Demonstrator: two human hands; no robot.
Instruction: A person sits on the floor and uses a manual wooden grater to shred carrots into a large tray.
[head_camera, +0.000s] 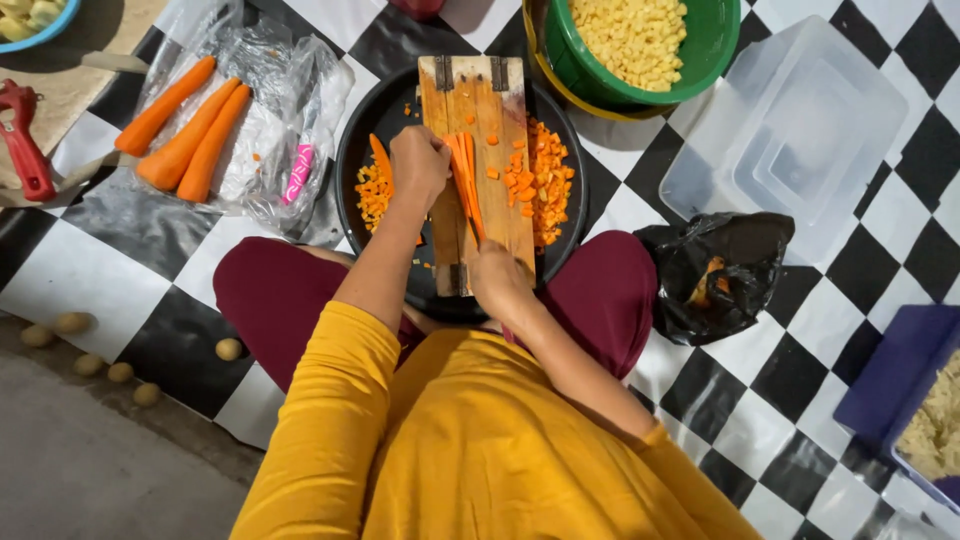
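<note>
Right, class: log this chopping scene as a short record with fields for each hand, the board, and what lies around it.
left hand: pressing carrot strips on the wooden cutting board
right hand: at the board's near end, knife mostly hidden
under board: black round pan holding diced carrot
left side: peeled whole carrots on clear plastic
top: green bowl of yellow cubes

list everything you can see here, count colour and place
cutting board: one, brown wood, across black tray
carrot strips: a few, orange, on board
black tray: one, holds diced carrot
whole carrots: three, orange, on clear plastic, upper left
peeler: one, red, far left
green bowl: one, yellow cubes inside, top
clear containers: stacked, right
black bag: one, right of knee
small potatoes: several, lower left
left hand: on strips
right hand: grips a handle, blade unclear
</note>
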